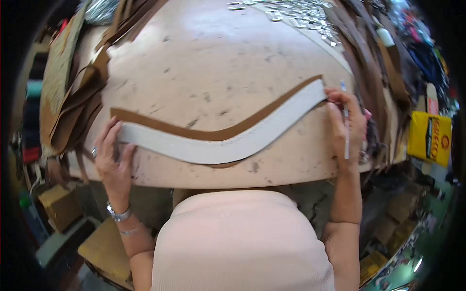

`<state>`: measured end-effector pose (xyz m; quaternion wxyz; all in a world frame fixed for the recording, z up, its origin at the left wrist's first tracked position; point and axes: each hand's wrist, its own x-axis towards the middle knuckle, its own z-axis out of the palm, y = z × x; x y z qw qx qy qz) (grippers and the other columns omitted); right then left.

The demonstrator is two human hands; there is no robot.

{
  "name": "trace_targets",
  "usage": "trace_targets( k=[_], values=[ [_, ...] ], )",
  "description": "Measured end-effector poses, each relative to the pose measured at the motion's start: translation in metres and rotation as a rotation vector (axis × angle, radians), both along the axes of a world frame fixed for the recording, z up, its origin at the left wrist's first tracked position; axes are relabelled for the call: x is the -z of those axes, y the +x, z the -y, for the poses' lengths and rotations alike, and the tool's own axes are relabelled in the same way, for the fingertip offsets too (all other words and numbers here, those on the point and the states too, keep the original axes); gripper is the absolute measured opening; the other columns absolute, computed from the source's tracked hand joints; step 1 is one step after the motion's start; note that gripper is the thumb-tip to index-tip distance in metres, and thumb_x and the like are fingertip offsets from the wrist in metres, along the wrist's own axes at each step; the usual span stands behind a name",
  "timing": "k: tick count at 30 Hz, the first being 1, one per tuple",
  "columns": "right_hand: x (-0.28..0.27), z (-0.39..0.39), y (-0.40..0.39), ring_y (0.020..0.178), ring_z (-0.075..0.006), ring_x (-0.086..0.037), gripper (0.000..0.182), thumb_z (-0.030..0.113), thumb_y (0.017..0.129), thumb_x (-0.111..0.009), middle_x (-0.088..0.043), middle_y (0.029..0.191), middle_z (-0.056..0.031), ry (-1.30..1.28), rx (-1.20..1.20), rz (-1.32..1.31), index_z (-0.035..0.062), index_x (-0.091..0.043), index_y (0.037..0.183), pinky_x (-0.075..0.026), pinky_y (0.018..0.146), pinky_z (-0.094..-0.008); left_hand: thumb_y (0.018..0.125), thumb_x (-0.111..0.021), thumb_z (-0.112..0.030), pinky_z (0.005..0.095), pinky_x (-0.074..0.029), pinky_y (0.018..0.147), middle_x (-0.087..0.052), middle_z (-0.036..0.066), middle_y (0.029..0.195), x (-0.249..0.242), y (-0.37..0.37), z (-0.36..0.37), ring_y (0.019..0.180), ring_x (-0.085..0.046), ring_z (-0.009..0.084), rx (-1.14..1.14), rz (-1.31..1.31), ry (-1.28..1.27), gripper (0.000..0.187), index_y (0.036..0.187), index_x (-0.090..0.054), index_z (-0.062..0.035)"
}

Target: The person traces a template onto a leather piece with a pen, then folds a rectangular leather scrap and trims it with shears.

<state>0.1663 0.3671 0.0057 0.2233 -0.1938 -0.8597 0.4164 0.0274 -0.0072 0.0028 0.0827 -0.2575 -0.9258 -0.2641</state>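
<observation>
Pink top (pixel 242 237); L hand (pixel 112 157) & R hand (pixel 356 119) (w/ pen (pixel 346 138)), half-curled, hold 1 strip (pixel 208 149) by ends; straps (pixel 366 53), buckles (pixel 298 22) alongside.

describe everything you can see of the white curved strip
The white strip is a long, narrow band, matte and looking like fabric or card; its exact material is unclear. It bows toward the person in the middle, with its right end farther from them than its left. It overlaps a brown strip, which shows along its far edge. The left hand touches its left end, the right hand its right end, over the table.
</observation>
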Motion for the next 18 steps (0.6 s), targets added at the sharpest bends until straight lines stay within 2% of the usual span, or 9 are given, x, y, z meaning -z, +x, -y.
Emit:
trace_targets(
  k=[1,2,8,15,18],
  values=[
    [-0.0004,-0.0004,-0.0004,0.096,-0.0128,-0.055,0.013,-0.003,0.082,-0.052,-0.062,0.102,-0.0097,-0.01,-0.007,-0.001,-0.0001,-0.055,0.094,-0.04,0.089,-0.0242,0.073,-0.065,-0.003,0.0358,-0.037,0.095,-0.054,0.012,0.122,0.001,-0.0009,0.0007,0.111,-0.05,0.0279,0.003,-0.012,0.002,0.043,0.115,-0.056,-0.0041],
    [0.0049,-0.0027,-0.0011,0.084,-0.0159,-0.06,0.016,-0.004,0.079,-0.055,-0.064,0.096,-0.0097,0.054,-0.009,-0.076,-0.0006,-0.056,0.095,-0.046,0.076,-0.0265,0.075,-0.064,-0.003,0.0357,-0.038,0.095,-0.054,0.012,0.121,-0.0004,-0.0022,0.0,0.11,-0.05,0.0276,-0.001,-0.029,-0.035,0.043,0.117,-0.055,-0.0039],
    [0.0006,0.0007,0.0025,0.081,-0.0237,-0.061,0.017,-0.004,0.075,-0.058,-0.063,0.09,-0.0124,0.13,0.001,-0.05,-0.0003,-0.056,0.091,-0.047,0.071,-0.0294,0.08,-0.061,-0.003,0.0363,-0.039,0.093,-0.054,0.013,0.119,0.0006,-0.0077,-0.0022,0.109,-0.05,0.028,-0.059,-0.042,-0.091,0.037,0.116,-0.055,-0.0018],
    [0.0035,0.0001,0.004,0.078,-0.0235,-0.062,0.021,-0.005,0.073,-0.06,-0.064,0.088,-0.0105,0.079,-0.023,-0.081,0.0003,-0.058,0.093,-0.048,0.069,-0.0299,0.08,-0.06,0.0,0.0369,-0.04,0.092,-0.054,0.014,0.12,0.0023,-0.0067,-0.0009,0.109,-0.05,0.0282,-0.007,-0.096,-0.087,0.036,0.116,-0.055,-0.0015],
    [0.006,-0.0027,0.0032,0.08,-0.0251,-0.063,0.021,-0.006,0.072,-0.06,-0.064,0.087,-0.0106,0.193,-0.066,-0.121,0.0001,-0.057,0.092,-0.048,0.073,-0.0316,0.081,-0.059,-0.001,0.0367,-0.04,0.093,-0.054,0.014,0.12,0.0034,-0.0064,0.0006,0.11,-0.05,0.0274,-0.016,-0.08,-0.068,0.035,0.116,-0.054,-0.0013]
  ],
)
